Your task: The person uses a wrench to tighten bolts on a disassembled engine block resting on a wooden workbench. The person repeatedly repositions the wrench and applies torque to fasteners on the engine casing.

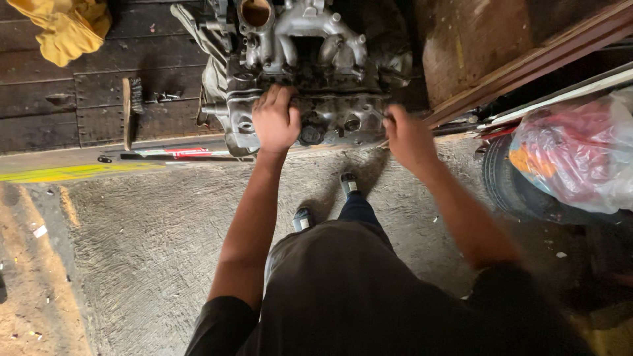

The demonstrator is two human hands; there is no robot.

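The grey cast-metal engine block with its ribbed intake manifold (310, 72) sits on the dark wooden platform (79, 99) at the edge of the rough concrete floor (151, 250), directly ahead of the person's two shoes.

The left hand (275, 120) lies palm-down on the near face of the engine, fingers (277, 97) curled over the top edge of the casting and pressed flat against it; it grips the metal itself and holds no tool. Just beside those fingers on the thumb side are round ports and a dark cap.

The right hand (407, 137) is closed in a fist at the engine's near right corner. It is blurred, so I cannot tell for certain what it clasps; something thin and pale seems to run from the fist toward the casting, touching it.

Judging from this, the work goes best with the left hand kept bearing down as a brace, so the engine does not rock on the boards while the right works at the corner, and with the wrist in line with the forearm.

Beyond the left fingertips, well apart, lies a wooden-handled wire brush (130, 109), and farther off a crumpled yellow cloth (66, 26). Out past the right fist stand a black tyre (508, 184) and a clear plastic bag of coloured items (580, 151).
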